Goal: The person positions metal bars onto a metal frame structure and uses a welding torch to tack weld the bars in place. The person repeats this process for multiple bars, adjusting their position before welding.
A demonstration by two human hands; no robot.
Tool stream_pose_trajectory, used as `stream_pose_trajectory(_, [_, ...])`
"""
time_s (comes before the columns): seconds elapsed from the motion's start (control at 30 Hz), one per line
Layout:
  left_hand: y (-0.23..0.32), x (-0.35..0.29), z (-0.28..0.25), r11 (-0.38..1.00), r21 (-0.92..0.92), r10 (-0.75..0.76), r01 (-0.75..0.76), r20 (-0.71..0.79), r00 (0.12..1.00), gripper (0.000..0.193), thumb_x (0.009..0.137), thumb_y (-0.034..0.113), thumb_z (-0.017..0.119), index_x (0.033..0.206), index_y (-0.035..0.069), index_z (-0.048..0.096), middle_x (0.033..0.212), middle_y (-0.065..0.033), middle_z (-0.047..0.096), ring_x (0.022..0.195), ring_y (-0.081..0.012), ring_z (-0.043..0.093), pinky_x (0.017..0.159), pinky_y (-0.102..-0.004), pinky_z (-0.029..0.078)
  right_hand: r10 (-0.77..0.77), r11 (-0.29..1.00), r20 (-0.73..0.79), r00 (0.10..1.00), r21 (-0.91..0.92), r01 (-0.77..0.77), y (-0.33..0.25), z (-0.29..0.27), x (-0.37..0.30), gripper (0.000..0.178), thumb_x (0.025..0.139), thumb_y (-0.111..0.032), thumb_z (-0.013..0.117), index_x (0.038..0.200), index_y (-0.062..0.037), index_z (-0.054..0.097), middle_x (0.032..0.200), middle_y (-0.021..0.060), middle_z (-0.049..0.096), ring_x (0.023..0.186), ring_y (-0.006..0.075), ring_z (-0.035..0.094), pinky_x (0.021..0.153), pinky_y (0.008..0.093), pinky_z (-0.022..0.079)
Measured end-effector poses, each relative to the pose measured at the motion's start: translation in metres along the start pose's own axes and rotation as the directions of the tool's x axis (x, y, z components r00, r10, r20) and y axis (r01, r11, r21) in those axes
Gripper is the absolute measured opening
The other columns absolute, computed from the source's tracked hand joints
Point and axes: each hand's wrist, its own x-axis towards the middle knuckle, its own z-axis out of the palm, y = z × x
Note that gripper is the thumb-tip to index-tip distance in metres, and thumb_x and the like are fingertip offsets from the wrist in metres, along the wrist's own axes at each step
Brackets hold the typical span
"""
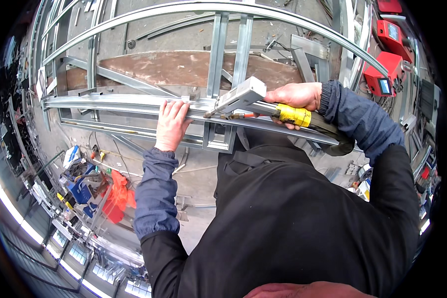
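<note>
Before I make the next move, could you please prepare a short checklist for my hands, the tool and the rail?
1. Right hand around the yellow-wrapped grip of the grey handheld tool: ok.
2. Left hand resting on the steel rail: ok.
3. Left fingers out from under the tool tip: ok, they lie to its left.
4. Gloves on: not ok, both hands are bare.
5. Tool tip touching the rail: cannot tell from this angle.
6. Dark hose free along its whole length: cannot tell, only part shows.

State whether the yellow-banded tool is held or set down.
Held: the right hand wraps around the yellow-banded tool, its fingers curling out below the band.
</note>
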Motion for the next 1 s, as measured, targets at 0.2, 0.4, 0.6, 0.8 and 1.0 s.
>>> stream_pose_trajectory(0.2, [0.000,-0.001,0.000,1.000,-0.009,-0.008,0.008,0.014,1.000,0.064,0.084,0.024,0.088,0.141,0.008,0.066,0.141,-0.0102,0.065,0.138,-0.0321,0.057,0.131,-0.0549,0.034,-0.029,0.999,0.016,0.999,-0.024,0.030,0.002,-0.002,0.001,0.061,0.115,-0.066,0.046,0.136,-0.0122,0.065,0.092,0.0052,0.071,0.066,0.0174,0.073,0.058,0.0344,0.063])
stream_pose_trajectory(0.4, [0.001,-0.001,0.000,1.000,-0.009,-0.013,0.013,0.010,1.000,0.065,0.082,0.024,0.089,0.141,0.007,0.067,0.142,-0.0103,0.066,0.139,-0.0315,0.057,0.132,-0.0548,0.034,-0.059,0.998,0.025,0.998,-0.022,0.060,0.003,-0.001,0.002,0.064,0.113,-0.068,0.048,0.136,-0.0100,0.063,0.090,0.0061,0.070,0.066,0.0175,0.073,0.058,0.0342,0.063])
stream_pose_trajectory(0.6, [-0.001,0.000,0.000,0.999,-0.033,0.005,-0.006,-0.014,1.000,0.060,0.084,0.021,0.087,0.139,0.007,0.067,0.139,-0.0122,0.067,0.137,-0.0357,0.059,0.129,-0.0566,0.036,0.004,0.995,0.022,1.000,-0.097,-0.002,0.001,0.000,-0.002,0.057,0.121,-0.054,0.035,0.152,-0.0148,0.060,0.093,0.0048,0.065,0.067,0.0161,0.071,0.059,0.0341,0.063])
stream_pose_trajectory(0.8, [0.001,0.001,0.002,0.999,-0.038,-0.015,0.014,-0.033,0.999,0.061,0.085,0.024,0.087,0.139,0.007,0.068,0.140,-0.0108,0.067,0.137,-0.0332,0.059,0.130,-0.0556,0.036,-0.041,0.997,0.039,0.998,-0.062,0.043,0.003,0.004,-0.007,0.054,0.120,-0.054,0.038,0.146,-0.0135,0.062,0.093,0.0063,0.068,0.067,0.0166,0.071,0.059,0.0364,0.064])
stream_pose_trajectory(1.0, [0.002,-0.003,-0.003,0.997,-0.074,-0.022,0.020,-0.029,0.999,0.063,0.085,0.023,0.088,0.142,0.006,0.066,0.142,-0.0117,0.066,0.139,-0.0336,0.058,0.129,-0.0552,0.037,-0.148,0.989,-0.105,0.983,0.004,0.149,0.028,0.026,-0.052,0.061,0.115,-0.062,0.050,0.139,-0.0065,0.059,0.098,0.0111,0.070,0.066,0.0201,0.074,0.057,0.0366,0.065])
